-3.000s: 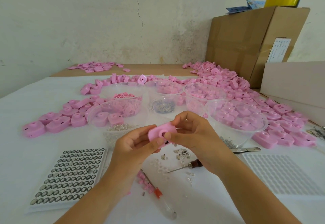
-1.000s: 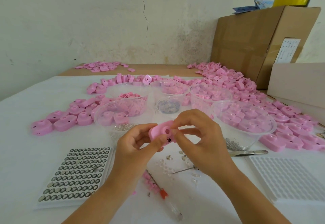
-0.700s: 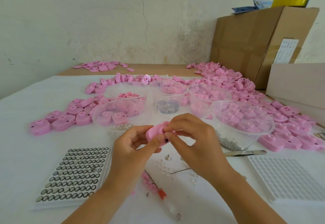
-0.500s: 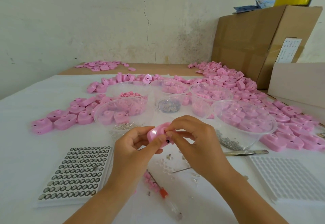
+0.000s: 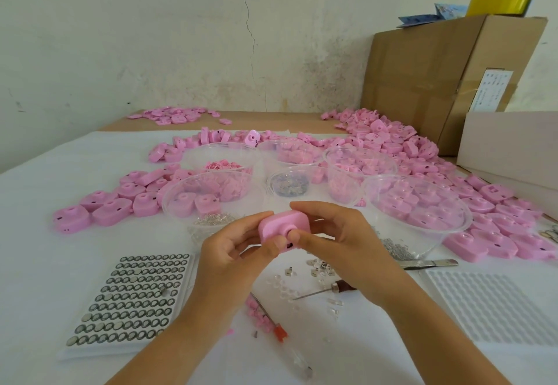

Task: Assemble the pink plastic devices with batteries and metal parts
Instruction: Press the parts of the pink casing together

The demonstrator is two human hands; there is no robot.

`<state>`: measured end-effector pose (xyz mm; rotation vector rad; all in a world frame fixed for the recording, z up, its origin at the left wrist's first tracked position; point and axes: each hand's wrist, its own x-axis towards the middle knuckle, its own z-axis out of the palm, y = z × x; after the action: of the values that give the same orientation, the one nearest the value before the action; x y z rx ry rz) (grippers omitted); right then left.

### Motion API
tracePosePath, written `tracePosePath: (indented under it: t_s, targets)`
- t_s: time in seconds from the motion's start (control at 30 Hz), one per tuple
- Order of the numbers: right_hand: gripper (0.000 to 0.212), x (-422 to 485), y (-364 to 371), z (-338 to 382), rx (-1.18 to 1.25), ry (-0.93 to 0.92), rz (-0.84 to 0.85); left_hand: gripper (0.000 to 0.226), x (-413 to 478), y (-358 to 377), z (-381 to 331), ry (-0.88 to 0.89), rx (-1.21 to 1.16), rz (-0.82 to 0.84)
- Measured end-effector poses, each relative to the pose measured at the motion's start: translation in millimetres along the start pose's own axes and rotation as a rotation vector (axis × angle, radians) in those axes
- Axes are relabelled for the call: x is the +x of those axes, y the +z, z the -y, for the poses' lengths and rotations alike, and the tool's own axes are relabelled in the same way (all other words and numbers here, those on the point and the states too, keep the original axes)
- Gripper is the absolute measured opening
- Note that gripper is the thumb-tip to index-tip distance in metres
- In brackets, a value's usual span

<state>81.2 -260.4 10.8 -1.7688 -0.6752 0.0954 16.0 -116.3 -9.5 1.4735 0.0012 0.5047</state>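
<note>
A pink camera-shaped plastic device (image 5: 279,227) is held above the table's middle by both hands. My left hand (image 5: 232,260) grips its left and lower side with thumb and curled fingers. My right hand (image 5: 341,248) holds its right side, the thumb pressing on the round front ring. A white tray of button batteries (image 5: 133,300) lies at the lower left. Small loose metal parts (image 5: 317,268) and clear bits lie on the table under my hands.
Clear bowls (image 5: 422,206) with pink shells and metal bits (image 5: 290,185) stand behind my hands. Piles of pink devices (image 5: 392,146) spread left and right. A screwdriver (image 5: 277,328), an awl (image 5: 329,289), tweezers (image 5: 428,263), an empty white tray (image 5: 495,306) and a cardboard box (image 5: 447,82) are around.
The device has turned in my hands, so its flat front and ring face up towards me. My right thumb has come onto the ring.
</note>
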Motion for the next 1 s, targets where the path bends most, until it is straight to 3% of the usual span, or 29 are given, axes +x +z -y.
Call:
tracePosePath:
  t_s: [0.17,0.43,0.73,1.0]
  targets:
    - [0.031,-2,9,-6,-0.194,-0.081,-0.010,0.026,2,1,-1,0.016,0.065,0.019]
    - [0.019,-1,14,-10,-0.251,-0.194,0.010,0.037,4,-4,-1,0.030,0.124,0.041]
    - [0.017,-3,16,-8,-0.178,-0.173,0.018,0.040,3,-6,-1,0.041,0.166,0.025]
    - [0.024,-3,7,2,0.164,-0.019,0.095,0.038,7,-7,-2,0.006,0.105,-0.014]
